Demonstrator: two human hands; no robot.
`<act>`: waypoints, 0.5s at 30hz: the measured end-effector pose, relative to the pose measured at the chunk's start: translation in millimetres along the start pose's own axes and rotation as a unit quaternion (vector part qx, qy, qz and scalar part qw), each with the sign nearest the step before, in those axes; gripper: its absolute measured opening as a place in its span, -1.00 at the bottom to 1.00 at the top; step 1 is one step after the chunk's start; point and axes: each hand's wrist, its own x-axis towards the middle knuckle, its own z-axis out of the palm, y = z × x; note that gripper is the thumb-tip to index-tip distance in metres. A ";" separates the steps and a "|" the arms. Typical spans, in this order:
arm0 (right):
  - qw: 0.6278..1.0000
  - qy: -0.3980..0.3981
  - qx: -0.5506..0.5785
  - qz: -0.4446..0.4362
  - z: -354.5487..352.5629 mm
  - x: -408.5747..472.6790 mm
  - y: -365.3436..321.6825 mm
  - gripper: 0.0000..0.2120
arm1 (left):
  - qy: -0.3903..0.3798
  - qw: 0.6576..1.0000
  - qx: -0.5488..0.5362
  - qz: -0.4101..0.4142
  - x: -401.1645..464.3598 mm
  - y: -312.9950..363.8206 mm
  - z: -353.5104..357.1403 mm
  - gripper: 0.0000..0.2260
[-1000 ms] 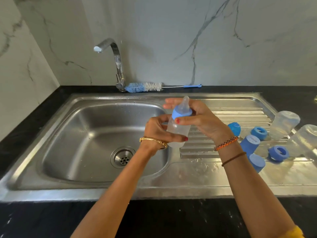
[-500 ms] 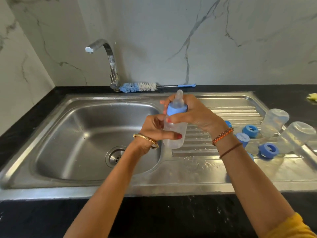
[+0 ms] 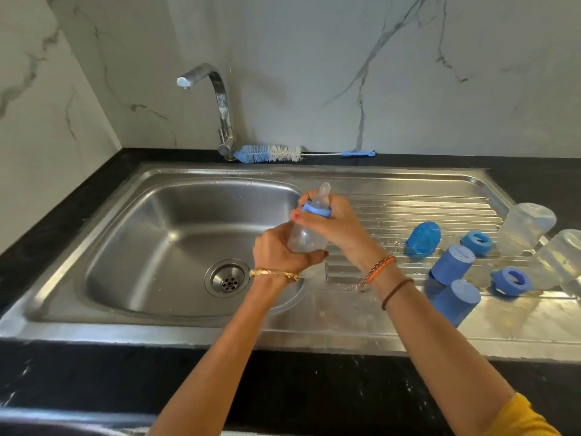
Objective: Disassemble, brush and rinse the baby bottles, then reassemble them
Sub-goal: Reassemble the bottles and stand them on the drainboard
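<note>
A clear baby bottle (image 3: pixel 306 237) with a blue collar (image 3: pixel 317 209) and a clear teat (image 3: pixel 323 194) is held upright over the right edge of the sink basin. My left hand (image 3: pixel 279 250) grips the bottle's body from the left. My right hand (image 3: pixel 336 226) wraps its fingers round the blue collar. On the draining board lie two clear bottle bodies (image 3: pixel 528 226) (image 3: pixel 562 259), two blue collars (image 3: pixel 477 242) (image 3: pixel 511 281) and three blue caps (image 3: pixel 423 239) (image 3: pixel 452 264) (image 3: pixel 457 302).
The steel sink basin (image 3: pixel 163 234) with its drain (image 3: pixel 227 278) lies at the left under a curved tap (image 3: pixel 217 99). A blue-and-white bottle brush (image 3: pixel 273 153) lies on the black counter (image 3: pixel 314 388) behind the sink. Marble walls stand at the back and left.
The two hands and the bottle have stayed together over the sink's right edge. The view has shifted slightly. The right hand's fingers sit a little differently round the collar.
</note>
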 end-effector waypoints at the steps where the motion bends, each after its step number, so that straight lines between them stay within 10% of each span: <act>1: 0.997 -0.059 0.045 0.016 -6.9 2.1 -1.6 -0.83 | -0.057 0.997 -0.057 -0.004 3.4 -2.6 -6.8 -0.62; 5: 0.972 -0.206 0.117 0.009 -18.5 8.4 -12.1 -0.77 | -0.228 0.950 -0.211 -0.017 12.5 -4.9 -25.8 -0.71; 15: 0.997 -0.050 0.061 -0.009 -5.7 5.0 -10.9 -0.71 | -0.076 0.970 -0.230 -0.028 1.3 0.6 -0.6 -0.77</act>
